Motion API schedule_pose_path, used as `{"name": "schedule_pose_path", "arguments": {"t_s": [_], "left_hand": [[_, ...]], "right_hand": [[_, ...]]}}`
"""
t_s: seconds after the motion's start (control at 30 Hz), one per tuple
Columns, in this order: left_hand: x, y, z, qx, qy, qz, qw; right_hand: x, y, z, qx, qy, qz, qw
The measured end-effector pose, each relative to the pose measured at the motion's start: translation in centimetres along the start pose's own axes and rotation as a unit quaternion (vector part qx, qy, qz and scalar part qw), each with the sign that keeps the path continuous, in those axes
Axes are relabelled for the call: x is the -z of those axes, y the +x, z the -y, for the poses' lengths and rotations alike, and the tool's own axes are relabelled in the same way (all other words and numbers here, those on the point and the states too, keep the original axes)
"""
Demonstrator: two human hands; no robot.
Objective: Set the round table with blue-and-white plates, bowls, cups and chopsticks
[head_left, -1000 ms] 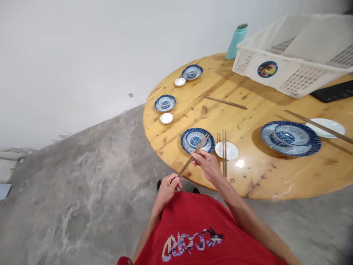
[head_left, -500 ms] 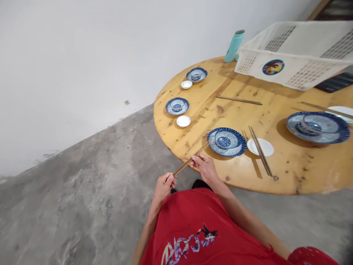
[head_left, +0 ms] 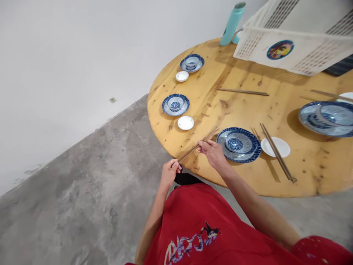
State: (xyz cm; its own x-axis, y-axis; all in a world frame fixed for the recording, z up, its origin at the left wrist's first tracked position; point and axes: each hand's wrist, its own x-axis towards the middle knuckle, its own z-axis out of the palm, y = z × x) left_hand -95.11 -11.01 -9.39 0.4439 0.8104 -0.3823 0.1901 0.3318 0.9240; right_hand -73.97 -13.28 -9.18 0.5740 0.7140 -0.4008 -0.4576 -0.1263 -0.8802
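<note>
Both hands hold brown chopsticks (head_left: 189,151) slanting across the near left edge of the round table. My left hand (head_left: 169,173) is closed on their lower end, just off the table edge. My right hand (head_left: 211,151) pinches them farther along, above the tabletop. Just right of that hand lies a blue-and-white plate (head_left: 253,149) with a small bowl (head_left: 235,141) on it. Beyond the chopsticks are a small white dish (head_left: 185,123) and another blue-patterned plate (head_left: 168,109) bearing a bowl (head_left: 175,103).
Another chopstick pair (head_left: 275,151) rests across a white saucer (head_left: 284,146). More chopsticks (head_left: 242,91) lie mid-table. A white plastic basket (head_left: 256,44) and a turquoise bottle (head_left: 232,24) stand at the back. A plate with a bowl (head_left: 306,121) sits at right. The wooden table (head_left: 198,106) has a curved edge.
Both hands have moved up and slightly right in the view with the chopsticks, now farther over the table towards the small white dish. The camera view has also shifted.
</note>
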Motion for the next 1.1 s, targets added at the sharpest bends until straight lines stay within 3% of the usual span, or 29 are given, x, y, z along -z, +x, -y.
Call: {"name": "schedule_pose_path", "arguments": {"t_s": [0.27,0.5,0.77,1.1], "left_hand": [[0.5,9.2,-2.8,0.003,0.021,-0.009,1.000],[0.0,14.9,-3.2,0.057,0.001,-0.031,0.998],[1.1,17.4,-2.8,0.087,0.019,-0.005,0.996],[3.9,18.5,-2.7,0.104,0.054,0.042,0.992]], "right_hand": [[-2.0,10.8,1.8,0.012,0.013,-0.033,0.999],[-2.7,17.4,2.1,0.038,-0.096,-0.076,0.992],[-2.6,19.4,-0.2,0.027,-0.101,-0.087,0.991],[-3.0,18.3,-0.4,0.023,-0.123,-0.075,0.989]]}}
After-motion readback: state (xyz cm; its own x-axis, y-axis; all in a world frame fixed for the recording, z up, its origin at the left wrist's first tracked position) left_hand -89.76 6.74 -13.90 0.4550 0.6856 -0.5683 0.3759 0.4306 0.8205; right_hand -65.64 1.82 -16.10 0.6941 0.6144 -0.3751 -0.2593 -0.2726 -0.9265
